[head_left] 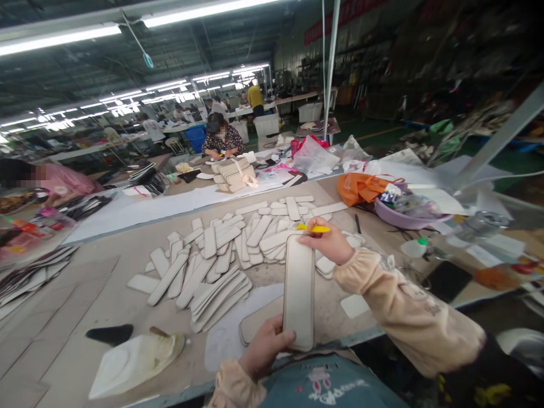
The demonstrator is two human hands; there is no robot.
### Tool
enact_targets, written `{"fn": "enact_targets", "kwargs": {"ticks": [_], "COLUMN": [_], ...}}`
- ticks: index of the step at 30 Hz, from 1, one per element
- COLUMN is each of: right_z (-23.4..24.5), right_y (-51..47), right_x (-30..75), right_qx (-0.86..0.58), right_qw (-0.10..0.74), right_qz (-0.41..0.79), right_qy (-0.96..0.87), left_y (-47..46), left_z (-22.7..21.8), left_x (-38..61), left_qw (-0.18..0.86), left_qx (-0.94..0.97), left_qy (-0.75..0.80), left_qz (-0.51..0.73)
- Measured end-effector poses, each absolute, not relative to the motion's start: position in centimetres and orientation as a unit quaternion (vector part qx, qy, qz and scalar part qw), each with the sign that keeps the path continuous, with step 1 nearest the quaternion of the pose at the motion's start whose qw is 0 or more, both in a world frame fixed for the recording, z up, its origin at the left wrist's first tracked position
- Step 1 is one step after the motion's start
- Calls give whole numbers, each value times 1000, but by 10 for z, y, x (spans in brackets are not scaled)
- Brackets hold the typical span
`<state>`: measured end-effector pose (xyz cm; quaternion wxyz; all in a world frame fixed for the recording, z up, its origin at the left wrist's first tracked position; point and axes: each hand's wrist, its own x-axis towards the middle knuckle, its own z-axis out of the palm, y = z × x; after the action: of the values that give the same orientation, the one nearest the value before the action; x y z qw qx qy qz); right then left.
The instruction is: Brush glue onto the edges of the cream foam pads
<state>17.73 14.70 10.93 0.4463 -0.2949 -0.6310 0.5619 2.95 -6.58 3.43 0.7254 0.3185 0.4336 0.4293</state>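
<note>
1. Head view: left hand (268,347) has the lower end of a long pale panel (300,294) gripped, thumb on the front face. Panel's round-cornered, darker along the edge, and stands up on end right at the near side of the table (96,283).
2. Right hand (327,241) is up at the panel's top end, fingers closed around a yellow tool (314,228) and touching the panel too. Can't make out what kind of tool it is, the tip's too small.
3. Another panel, a second panel (259,320) basically, lies flat on the table just left of the held one, partly hidden behind it and the left hand.
4. Big messy heap of pale strips (212,243) beyond the hands, plus a neater fanned stack (221,300) on its near side.
5. Near left corner: a whitish plastic container (131,362) on its side with a brownish stick (158,331) at its mouth, and a black object (109,334) just beside it.
6. Off to the right there's a lilac basin (408,218) full of odds and ends, an orange bag (361,188) against it, and a clear jar (484,224) further over.
7. Across the way, a co-worker in a dark patterned top (232,139) sits behind a tied bundle (233,173); another person in pink (70,175) leans in at far left.
</note>
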Motion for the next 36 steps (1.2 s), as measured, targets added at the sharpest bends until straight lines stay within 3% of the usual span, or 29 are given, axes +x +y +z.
{"fn": "enact_targets", "kwargs": {"ticks": [11, 16, 36], "right_z": [91, 71, 40], "right_y": [137, 136, 186], "right_x": [151, 139, 94], "right_qx": [-267, -300, -395], "right_qw": [435, 387, 430], "right_qz": [597, 642, 591], "right_qy": [-618, -591, -557], "left_y": [-32, -29, 35], "left_z": [44, 36, 13], "left_x": [30, 18, -38], "left_qw": [614, 617, 717], "left_qx": [267, 240, 181], "left_qy": [508, 507, 452], "left_qz": [543, 552, 499]}}
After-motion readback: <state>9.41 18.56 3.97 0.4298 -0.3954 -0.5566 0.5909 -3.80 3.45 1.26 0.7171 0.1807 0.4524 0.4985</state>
